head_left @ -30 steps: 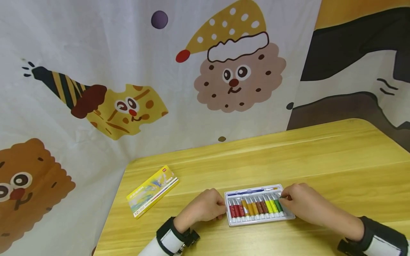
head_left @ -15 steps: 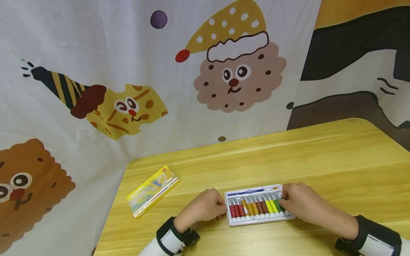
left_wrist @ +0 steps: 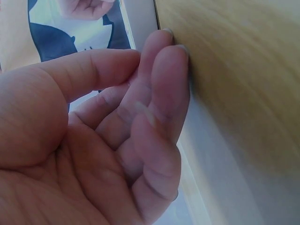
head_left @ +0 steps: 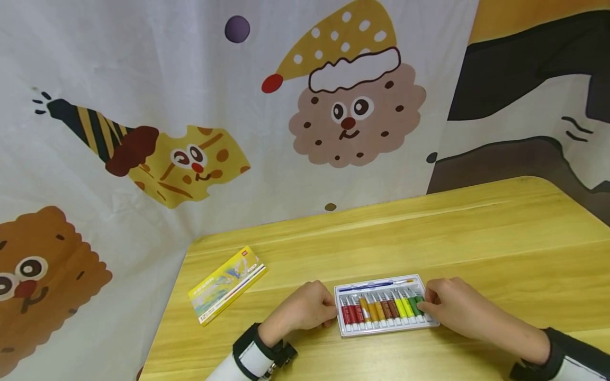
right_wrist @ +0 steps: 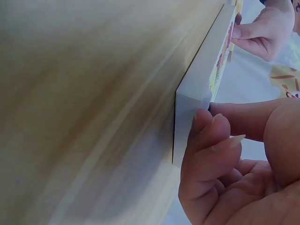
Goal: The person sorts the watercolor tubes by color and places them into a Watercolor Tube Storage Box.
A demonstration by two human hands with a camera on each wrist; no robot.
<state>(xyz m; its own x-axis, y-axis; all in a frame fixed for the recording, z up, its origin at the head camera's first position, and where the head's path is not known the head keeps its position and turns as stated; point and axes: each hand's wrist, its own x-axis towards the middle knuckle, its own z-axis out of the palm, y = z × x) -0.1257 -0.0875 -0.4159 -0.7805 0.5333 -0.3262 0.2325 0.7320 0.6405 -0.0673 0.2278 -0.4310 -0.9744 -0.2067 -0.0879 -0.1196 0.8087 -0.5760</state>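
Observation:
A shallow white paint set tray [head_left: 388,330] lies on the table, with a row of paint tubes [head_left: 379,309] running from red through ochre, brown and yellow to green. Above the tubes is a thin paintbrush [head_left: 369,287] with a blue handle. My left hand [head_left: 305,306] holds the tray's left edge; in the left wrist view its fingers [left_wrist: 168,79] are bent beside the white side. On the opposite edge, my right hand [head_left: 455,307] pinches the rim near the green tubes. The right wrist view shows the thumb over the tray's rim [right_wrist: 204,65] and curled fingers against its side.
A yellow box [head_left: 227,286] with a printed picture lies at an angle to the left of the hands. The wooden table [head_left: 476,233] meets a cartoon-printed cloth [head_left: 267,185] behind it. Dark bands circle both wrists.
My right hand has shifted along the tray's right edge, first slightly inward, then back right, and the green tubes show more fully. The left hand and the tray have stayed in place.

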